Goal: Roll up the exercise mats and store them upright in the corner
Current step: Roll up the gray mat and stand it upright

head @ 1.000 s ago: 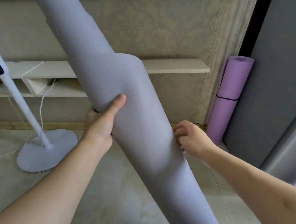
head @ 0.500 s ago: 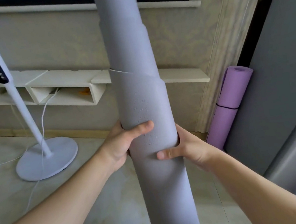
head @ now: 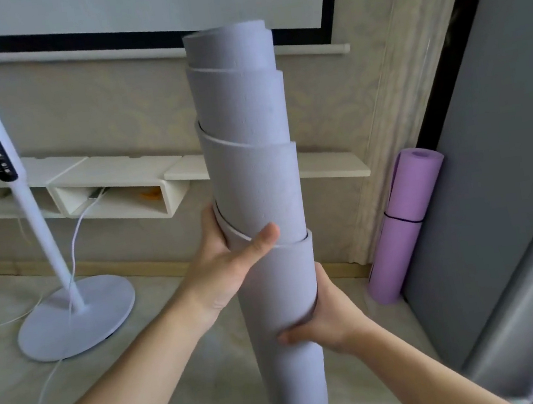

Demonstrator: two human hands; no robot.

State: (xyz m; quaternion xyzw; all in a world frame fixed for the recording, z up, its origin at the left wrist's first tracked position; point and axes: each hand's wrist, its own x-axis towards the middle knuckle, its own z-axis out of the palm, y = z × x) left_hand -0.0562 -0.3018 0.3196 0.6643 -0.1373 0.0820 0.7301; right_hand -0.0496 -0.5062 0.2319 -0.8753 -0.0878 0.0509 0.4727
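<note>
A rolled grey exercise mat (head: 255, 176) stands nearly upright in the middle of the view, its inner layers telescoped upward in steps. My left hand (head: 229, 264) grips its left side about halfway up, thumb across the front. Lower down, my right hand (head: 327, 315) wraps round the right side, thumb across the front. A rolled purple mat (head: 403, 224) with a black strap leans upright in the corner at the right.
A white standing fan (head: 73, 315) with a round base and trailing cable stands on the floor at the left. White wall shelves (head: 113, 184) run behind the grey mat. A grey panel (head: 489, 155) and a silvery surface fill the right side.
The grey mat has swung from a left-leaning tilt to almost vertical, and its top end has come into view. Both hands have taken a firmer grip, the right one lower.
</note>
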